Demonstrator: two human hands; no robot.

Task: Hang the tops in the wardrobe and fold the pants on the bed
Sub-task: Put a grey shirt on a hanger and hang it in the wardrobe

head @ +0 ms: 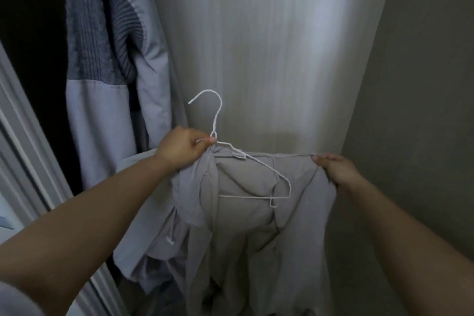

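Before the wardrobe's pale door panel (256, 46), both arms raised, a beige top (256, 226) held up between the hands. Left hand (183, 150) clenched at the neck of a white wire hanger (252, 161), thumb and fingers pinching the wire just under the hook, with a bunch of the top's fabric gathered in the same grip. Right hand (336, 170) pinches the top's upper edge out to the right, pulling it taut into a line from the hanger's shoulder

Hanger state: hook upright and free, pointing left. Right arm of the hanger and its bottom bar lie exposed in front of the cloth, so that side does not look seated inside the garment. Left arm of the hanger hidden under hand and bunched fabric; cannot tell if it is in a sleeve or shoulder

Step in hand, as I read it: fitting a top onto its hanger, first half of the task. Top not yet hung. No pants or bed in view

Surroundings: grey knit garment (102, 33) over a pale jacket (107, 123) already hanging in the dark opening at left, close beside the left hand

Next move likely calls for: working the stretched shoulder over the bare hanger arm, settling the collar at the hook, then carrying the hook left into the opening. Rail out of view, so reach unknown. Risk: loose cloth slipping off thin wire
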